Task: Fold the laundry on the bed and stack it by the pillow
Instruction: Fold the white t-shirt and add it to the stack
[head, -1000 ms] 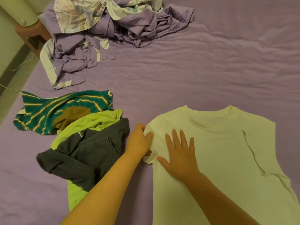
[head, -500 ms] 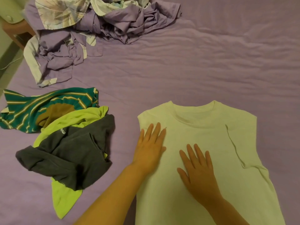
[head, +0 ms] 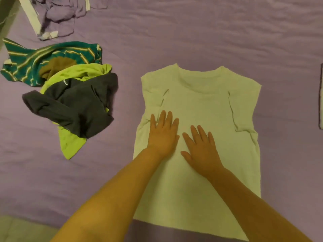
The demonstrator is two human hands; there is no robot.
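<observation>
Left hand [head: 163, 135] slid inward beside right hand [head: 201, 149]; shirt [head: 201, 95] flatter.

Home bedroom, bed [head: 209, 32] under a wrinkled purple sheet, loose clothes heaped [head: 70, 95] on it, pale T-shirt [head: 201, 102] spread flat, crumpled purple bedding [head: 61, 13] at the far corner

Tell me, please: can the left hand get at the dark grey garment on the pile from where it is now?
Probably yes: left hand lies flat on the pale shirt; only bare sheet separates it from the dark grey garment atop the pile.
</observation>
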